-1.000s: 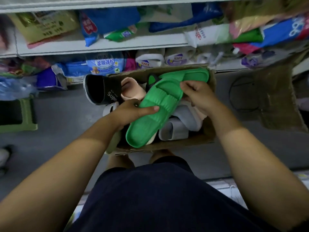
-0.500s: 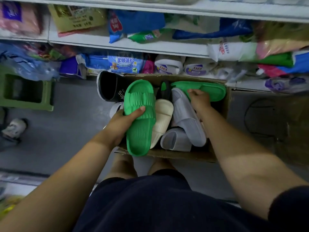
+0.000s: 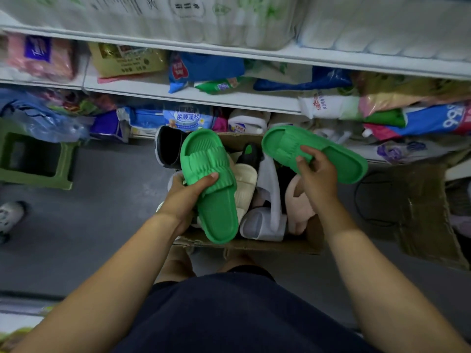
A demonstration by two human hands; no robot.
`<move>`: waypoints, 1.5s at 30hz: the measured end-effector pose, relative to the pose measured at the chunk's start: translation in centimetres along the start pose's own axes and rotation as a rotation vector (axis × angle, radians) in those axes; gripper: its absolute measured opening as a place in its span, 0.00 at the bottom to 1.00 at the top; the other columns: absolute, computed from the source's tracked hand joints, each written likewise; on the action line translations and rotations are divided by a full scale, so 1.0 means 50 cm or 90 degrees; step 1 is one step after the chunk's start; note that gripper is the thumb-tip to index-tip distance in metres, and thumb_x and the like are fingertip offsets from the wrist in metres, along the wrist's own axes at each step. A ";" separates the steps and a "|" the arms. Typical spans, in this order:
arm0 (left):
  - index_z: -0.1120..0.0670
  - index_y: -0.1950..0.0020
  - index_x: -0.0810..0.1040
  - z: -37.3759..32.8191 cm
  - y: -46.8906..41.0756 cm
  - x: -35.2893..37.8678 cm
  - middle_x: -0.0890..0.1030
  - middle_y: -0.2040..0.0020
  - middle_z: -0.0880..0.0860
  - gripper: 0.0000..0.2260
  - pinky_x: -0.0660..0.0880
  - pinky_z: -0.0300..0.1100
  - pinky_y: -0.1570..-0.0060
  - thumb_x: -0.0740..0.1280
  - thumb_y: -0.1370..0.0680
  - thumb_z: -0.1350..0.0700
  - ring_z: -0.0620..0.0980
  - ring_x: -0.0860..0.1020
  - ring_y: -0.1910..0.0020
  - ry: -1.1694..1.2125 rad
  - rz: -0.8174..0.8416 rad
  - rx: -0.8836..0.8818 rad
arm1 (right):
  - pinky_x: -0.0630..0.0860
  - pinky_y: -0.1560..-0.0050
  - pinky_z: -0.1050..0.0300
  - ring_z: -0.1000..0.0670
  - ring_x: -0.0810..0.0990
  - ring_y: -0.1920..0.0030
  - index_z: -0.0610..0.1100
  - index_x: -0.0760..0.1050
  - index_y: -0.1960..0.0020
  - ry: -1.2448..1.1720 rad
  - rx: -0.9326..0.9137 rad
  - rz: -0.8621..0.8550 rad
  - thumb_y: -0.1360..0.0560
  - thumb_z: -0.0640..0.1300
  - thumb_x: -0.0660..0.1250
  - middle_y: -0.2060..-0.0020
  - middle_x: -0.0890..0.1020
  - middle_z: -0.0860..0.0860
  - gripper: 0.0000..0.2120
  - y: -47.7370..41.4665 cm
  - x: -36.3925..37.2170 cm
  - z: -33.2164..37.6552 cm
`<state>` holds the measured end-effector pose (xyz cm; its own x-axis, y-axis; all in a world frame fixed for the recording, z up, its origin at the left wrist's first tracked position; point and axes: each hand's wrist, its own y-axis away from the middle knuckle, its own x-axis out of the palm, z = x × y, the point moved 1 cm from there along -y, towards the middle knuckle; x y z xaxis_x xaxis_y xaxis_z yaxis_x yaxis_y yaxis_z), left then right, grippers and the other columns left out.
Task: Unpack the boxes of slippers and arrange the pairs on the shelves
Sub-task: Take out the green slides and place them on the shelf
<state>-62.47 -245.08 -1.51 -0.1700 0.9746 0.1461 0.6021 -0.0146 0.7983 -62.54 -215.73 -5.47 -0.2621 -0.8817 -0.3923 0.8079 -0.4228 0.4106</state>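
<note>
Overhead, pack (image 3: 188,117) lettered "柔顺蓬松"

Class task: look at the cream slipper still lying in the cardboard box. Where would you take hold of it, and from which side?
Probably the cream slipper is best pinched across its ribbed strap from above: that raised band faces up, while the green slipper in the left hand covers its left edge and the white slipper crowds its right.
</note>
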 end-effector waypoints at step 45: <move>0.48 0.40 0.79 -0.317 0.259 -0.525 0.83 0.42 0.52 0.11 0.84 0.57 0.58 0.66 0.19 0.45 0.54 0.84 0.44 -0.048 0.026 0.348 | 0.74 0.36 0.40 0.47 0.76 0.34 0.51 0.78 0.40 -0.491 0.173 0.042 0.24 0.51 0.72 0.35 0.80 0.50 0.14 0.515 0.468 0.453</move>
<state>-62.58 -274.38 14.23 -0.0944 0.9892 0.1125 0.9276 0.0464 0.3706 -59.84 -251.96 14.56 -0.5883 -0.7603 0.2753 0.7040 -0.3141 0.6369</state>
